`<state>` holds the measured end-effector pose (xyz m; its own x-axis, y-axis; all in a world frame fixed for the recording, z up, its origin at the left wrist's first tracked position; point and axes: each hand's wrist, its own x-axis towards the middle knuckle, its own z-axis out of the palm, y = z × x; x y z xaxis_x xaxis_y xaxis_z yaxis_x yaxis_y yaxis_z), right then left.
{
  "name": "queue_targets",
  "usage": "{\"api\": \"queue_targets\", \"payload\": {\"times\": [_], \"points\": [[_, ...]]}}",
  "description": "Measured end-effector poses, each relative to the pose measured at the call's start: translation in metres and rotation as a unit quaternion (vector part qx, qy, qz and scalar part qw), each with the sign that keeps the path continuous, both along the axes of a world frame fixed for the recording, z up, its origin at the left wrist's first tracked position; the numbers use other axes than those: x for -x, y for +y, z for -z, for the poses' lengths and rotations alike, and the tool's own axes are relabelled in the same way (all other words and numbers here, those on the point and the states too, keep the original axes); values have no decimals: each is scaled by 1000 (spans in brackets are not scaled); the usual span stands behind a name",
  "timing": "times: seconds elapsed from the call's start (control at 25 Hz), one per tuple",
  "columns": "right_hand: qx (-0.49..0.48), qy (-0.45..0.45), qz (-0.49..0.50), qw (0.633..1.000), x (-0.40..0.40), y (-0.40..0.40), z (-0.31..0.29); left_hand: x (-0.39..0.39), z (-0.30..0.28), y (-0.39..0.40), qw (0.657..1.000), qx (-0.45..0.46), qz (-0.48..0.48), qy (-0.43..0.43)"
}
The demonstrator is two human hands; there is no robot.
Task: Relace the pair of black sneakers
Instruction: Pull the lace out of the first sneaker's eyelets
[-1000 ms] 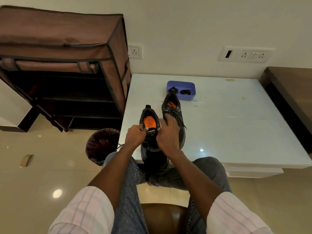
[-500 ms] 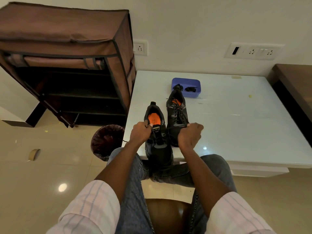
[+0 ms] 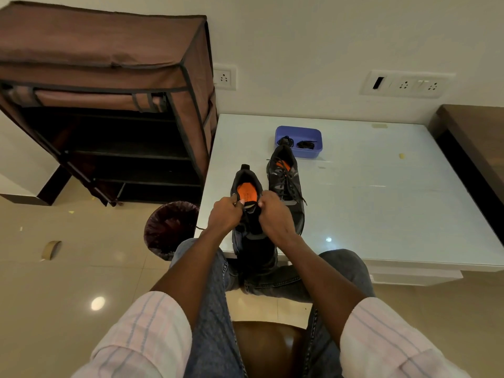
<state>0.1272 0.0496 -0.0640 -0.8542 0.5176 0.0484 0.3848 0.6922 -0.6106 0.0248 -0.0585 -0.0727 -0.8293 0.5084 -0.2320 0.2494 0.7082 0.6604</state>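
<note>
Near sneaker (image 3: pixel 252 236) gripped at its collar by both hands, left (image 3: pixel 225 214), right (image 3: pixel 274 218), second sneaker (image 3: pixel 286 184) laced, set on the surface (image 3: pixel 395 200)

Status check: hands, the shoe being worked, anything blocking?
Left hand and right hand each pinching at the near sneaker collar. Far sneaker laced, beside it. Blue tray behind, clear of the work.

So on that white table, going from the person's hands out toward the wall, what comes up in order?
Both hands, left hand and right hand, at the near sneaker → the laced sneaker → the blue tray holding dark lace bundles → the wall sockets.
</note>
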Motion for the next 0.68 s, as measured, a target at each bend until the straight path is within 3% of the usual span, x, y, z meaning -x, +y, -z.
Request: {"api": "queue_targets", "payload": {"times": [0.08, 0.16, 0.2, 0.32, 0.4, 0.48, 0.6, 0.68], "points": [[98, 60, 181, 977, -9, 6, -5, -1, -3, -1, 1000, -3, -2, -10], [178, 79, 351, 916, -17, 20, -7, -1, -3, -2, 1000, -1, -1, -10], [199, 69, 385, 899, -18, 27, -8, -1, -2, -2, 1000, 0, -3, -9], [85, 1, 314, 946, -20, 36, -10, -3, -4, -1, 1000, -9, -1, -20], [1, 13, 255, 967, -18, 32, -11, -6, -10, -2, 999, -17, 4, -32], [34, 50, 175, 983, -11, 24, -12, -11, -15, -2, 1000, -3, 14, -20], [102, -22, 72, 992, -2, 11, -8, -12, -22, -6, 999, 26, 0, -31], [130, -55, 59, 988, 0, 9, -4, -4, -24, -9, 997, 39, -23, -69]]}}
